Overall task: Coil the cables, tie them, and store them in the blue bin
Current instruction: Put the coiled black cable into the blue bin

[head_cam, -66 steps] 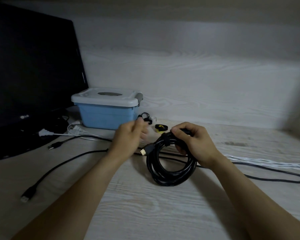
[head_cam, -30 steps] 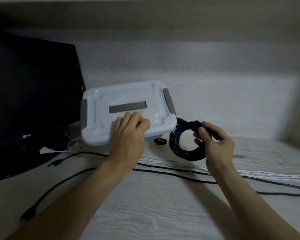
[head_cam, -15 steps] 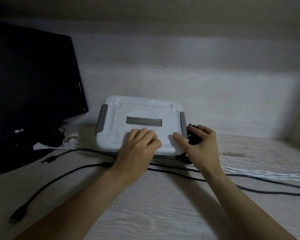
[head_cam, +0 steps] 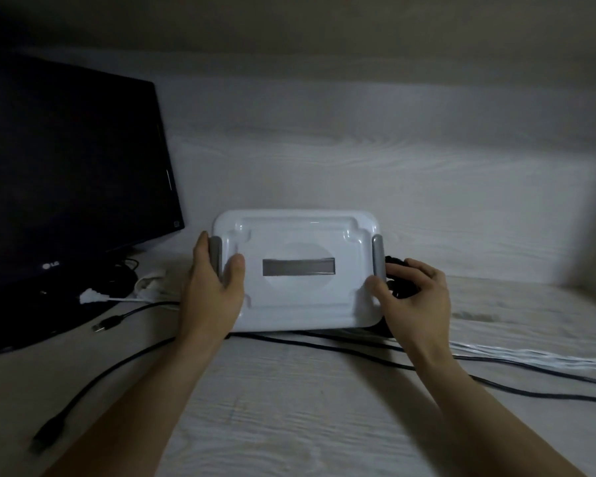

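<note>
A dark monitor (head_cam: 66, 201) stands at the tabletop's (head_cam: 289, 425) left edge. The left hand (head_cam: 212, 290), which lay flat on the lid (head_cam: 296, 270) half a second ago, now clamps the bin's left latch (head_cam: 215, 256), thumb on top. The lid faces squarely up. The right hand (head_cam: 415, 297) still grips the black coil (head_cam: 401, 280) beside the right latch (head_cam: 378, 256), thumb on the lid's edge. Loose cables (head_cam: 496, 376) trail toward the right edge.
</note>
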A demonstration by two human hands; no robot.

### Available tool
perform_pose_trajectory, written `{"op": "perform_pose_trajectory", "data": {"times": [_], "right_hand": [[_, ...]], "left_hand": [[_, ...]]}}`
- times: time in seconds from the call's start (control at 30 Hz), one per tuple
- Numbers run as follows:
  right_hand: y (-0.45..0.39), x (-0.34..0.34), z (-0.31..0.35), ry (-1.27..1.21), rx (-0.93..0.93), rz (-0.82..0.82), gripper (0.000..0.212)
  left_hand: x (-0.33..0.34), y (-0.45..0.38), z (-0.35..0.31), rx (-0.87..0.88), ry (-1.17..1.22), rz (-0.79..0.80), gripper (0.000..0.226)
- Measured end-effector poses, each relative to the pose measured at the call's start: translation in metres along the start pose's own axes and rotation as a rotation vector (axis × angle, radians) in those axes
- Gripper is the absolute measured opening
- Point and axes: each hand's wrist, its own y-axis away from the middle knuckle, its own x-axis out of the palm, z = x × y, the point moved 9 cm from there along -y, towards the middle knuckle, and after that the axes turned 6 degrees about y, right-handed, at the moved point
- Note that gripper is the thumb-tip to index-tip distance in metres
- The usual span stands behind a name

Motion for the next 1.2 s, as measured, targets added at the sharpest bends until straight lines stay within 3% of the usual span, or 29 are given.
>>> {"op": "perform_pose_trajectory", "data": {"times": [0.03,0.13,0.17,0.5,0.8,1.0,1.2], "right_hand": [[-0.001,-0.003,0.0,-0.012,0.011,-0.012,0.027],[-0.001,-0.009,0.001,-0.01,0.015,-0.033,0.028],[0.0,-0.009,0.002,-0.009,0.012,-0.033,0.027],[0.002,-0.01,0.001,-0.005,0.017,-0.057,0.014],[-0.002,-0.008,0.001,0.059,-0.023,-0.051,0.005],[-0.015,-0.011,-0.01,0.114,-0.017,-0.008,0.024],[-0.015,-0.014,-0.008,-0.003,0.005,-0.001,0.041]], "left_hand": [[-0.002,0.0,-0.001,0.013,0.026,-0.011,0.06],[-0.007,0.0,-0.01,0.137,0.02,-0.061,0.019],[-0.006,0.0,-0.01,0.147,0.019,-0.063,0.016],[-0.016,-0.005,-0.01,0.056,0.034,-0.158,0.046],[-0.007,-0.014,0.027,-0.228,0.257,-0.119,0.053],[-0.012,-0.014,0.03,-0.343,0.387,-0.115,0.047],[-0.006,-0.01,0.04,-0.499,0.502,-0.154,0.039]]}}
